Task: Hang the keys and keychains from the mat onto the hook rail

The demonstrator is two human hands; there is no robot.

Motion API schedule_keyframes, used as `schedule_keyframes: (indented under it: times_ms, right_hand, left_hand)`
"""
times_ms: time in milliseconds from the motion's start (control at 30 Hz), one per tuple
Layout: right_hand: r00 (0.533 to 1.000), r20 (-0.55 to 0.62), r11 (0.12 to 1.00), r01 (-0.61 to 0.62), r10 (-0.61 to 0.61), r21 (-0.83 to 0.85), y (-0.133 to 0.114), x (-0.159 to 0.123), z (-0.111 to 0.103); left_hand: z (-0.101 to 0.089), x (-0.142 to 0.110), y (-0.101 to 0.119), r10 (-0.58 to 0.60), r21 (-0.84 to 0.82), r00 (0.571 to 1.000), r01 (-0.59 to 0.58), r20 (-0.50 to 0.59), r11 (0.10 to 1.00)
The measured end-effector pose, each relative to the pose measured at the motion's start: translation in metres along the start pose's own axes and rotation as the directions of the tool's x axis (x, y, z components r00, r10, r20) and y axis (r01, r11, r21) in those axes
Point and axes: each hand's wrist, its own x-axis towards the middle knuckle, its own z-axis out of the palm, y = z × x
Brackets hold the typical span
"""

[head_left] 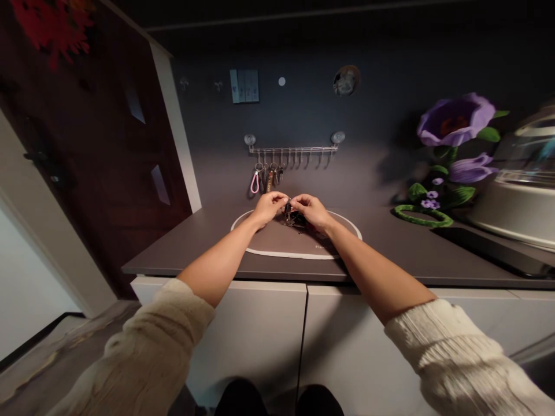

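Note:
Above an oval brown mat [277, 244] with a white rim, my two hands meet fingertip to fingertip. Thumb and fingers of my left hand [269, 208] are pinched at the top of a small bunch of keys [288, 211]. My right hand [313, 211] pinches the same bunch from the other side, at what looks like its ring. More dark keys or small items [296, 219] lie on the mat just below, partly hidden by my right hand. Behind my hands, a clear hook rail [295, 150] carries several keys and a pink loop strap [255, 182] on its left hooks.
The dark countertop [208, 248] sits over white cabinets [255, 323]. To the right stand purple fabric flowers [457, 121] with a green ring base, a white domed appliance [520, 185] and a black tray [489, 248]. A dark red door [108, 127] is at left.

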Motion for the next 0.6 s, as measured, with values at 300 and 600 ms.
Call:
schedule_keyframes:
  times_ms: [300,600]
  right_hand:
    - [0.999,-0.037,0.994,-0.029,0.033,0.107,0.0005,0.0013,0.0000]
    - [0.985,-0.171,0.995,-0.012,0.029,0.101,0.0013,0.0056,-0.0079]
  left_hand:
    - [0.0001,0.0003,-0.0017,-0.011,-0.068,1.000,0.011,-0.006,0.998]
    - [0.0017,0.0016,-0.0069,0.039,0.080,0.991,-0.029,-0.129,0.996]
